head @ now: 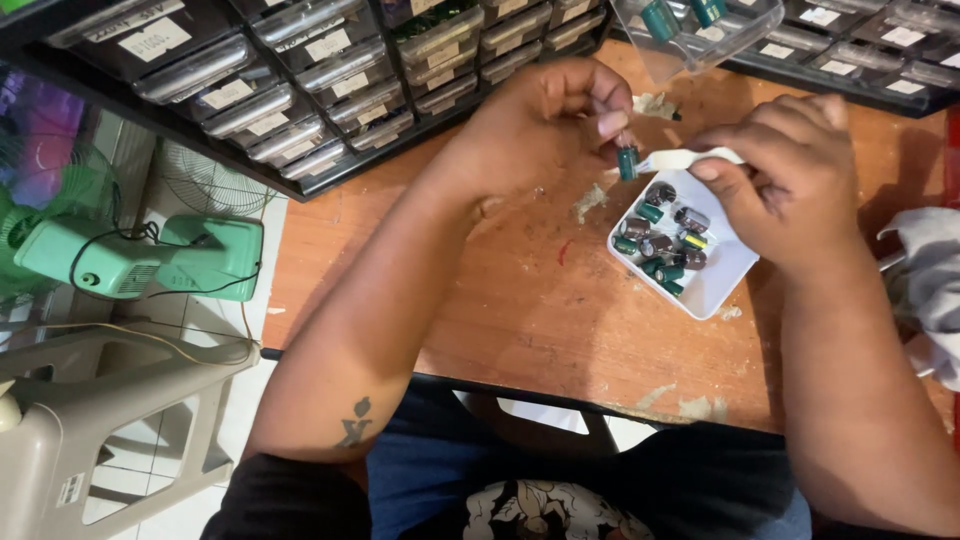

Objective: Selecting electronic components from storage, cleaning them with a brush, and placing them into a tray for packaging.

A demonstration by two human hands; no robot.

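Note:
My left hand (545, 120) pinches a small green cylindrical capacitor (628, 162) between thumb and fingertips, just above the far corner of a white square tray (722, 278). My right hand (780, 175) grips the tray's far rim with thumb and fingers. Inside the tray lie several green and dark capacitors (662, 240), bunched toward its left side. The tray rests on a worn orange wooden table (520, 300).
Black cabinets of small clear drawers (330, 85) line the table's back edge. A clear drawer (700, 30) holding green capacitors stands behind the hands. Grey cloth (930, 280) lies at the right. A green fan (140, 255) and a beige plastic stool (90, 420) stand on the floor to the left.

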